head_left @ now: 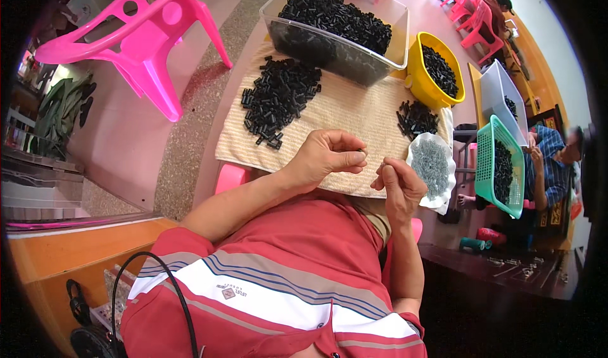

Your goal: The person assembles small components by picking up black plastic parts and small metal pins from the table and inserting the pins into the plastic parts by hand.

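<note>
Over the front of a cream towel (354,117), my left hand (329,155) pinches a small black part (361,150), mostly hidden by the thumb and finger. Close by on the right, my right hand (400,184) is also closed in a pinch; whatever it grips is too small to make out. The two hands are apart by a narrow gap. Beside my right hand lies a white wavy-edged dish (413,157) full of tiny clear or silvery pieces (432,165). A large heap of short black parts (278,98) spreads beyond my left hand, and a smaller black heap (417,119) lies behind the dish.
A clear plastic bin (335,48) of black parts stands at the back, with a yellow tub (415,73) to its right. Farther right are a green basket (491,168), a white bin (497,86) and a person in a checked shirt (550,162). A pink chair (149,48) stands left.
</note>
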Demonstrator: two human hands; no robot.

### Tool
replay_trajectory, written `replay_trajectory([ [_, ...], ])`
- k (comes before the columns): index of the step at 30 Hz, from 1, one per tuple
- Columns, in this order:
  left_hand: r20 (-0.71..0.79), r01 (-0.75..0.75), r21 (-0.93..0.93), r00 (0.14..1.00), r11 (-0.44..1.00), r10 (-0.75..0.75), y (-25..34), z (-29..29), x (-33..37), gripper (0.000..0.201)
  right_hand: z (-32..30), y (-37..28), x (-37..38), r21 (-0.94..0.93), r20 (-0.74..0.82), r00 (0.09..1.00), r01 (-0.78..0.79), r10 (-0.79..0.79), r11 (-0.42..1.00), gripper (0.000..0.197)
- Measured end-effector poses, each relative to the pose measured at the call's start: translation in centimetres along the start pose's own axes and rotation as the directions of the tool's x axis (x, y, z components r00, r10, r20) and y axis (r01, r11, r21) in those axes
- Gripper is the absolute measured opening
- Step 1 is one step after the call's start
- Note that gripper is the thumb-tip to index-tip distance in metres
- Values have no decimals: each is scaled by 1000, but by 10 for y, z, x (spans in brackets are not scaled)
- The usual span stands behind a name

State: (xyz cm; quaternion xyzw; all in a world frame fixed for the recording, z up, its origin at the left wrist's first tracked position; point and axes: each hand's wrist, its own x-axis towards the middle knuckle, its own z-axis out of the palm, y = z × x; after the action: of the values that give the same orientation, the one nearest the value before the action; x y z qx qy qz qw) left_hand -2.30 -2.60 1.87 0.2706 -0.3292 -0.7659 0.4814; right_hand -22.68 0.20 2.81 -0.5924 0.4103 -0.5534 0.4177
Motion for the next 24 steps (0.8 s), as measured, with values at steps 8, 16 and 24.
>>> replay_trajectory([
  [8,20,-3,18,1000,1000,2,1,-1,1,16,1,3,1,41,-12,1000,-4,4,999,15],
  [16,26,-29,102,999,994,27,2,2,-2,15,2,2,1,22,-3,1000,-31,31,999,14],
  [24,50,7,60,999,998,-10,0,3,-3,15,3,5,0,-141,34,999,-36,42,989,15],
])
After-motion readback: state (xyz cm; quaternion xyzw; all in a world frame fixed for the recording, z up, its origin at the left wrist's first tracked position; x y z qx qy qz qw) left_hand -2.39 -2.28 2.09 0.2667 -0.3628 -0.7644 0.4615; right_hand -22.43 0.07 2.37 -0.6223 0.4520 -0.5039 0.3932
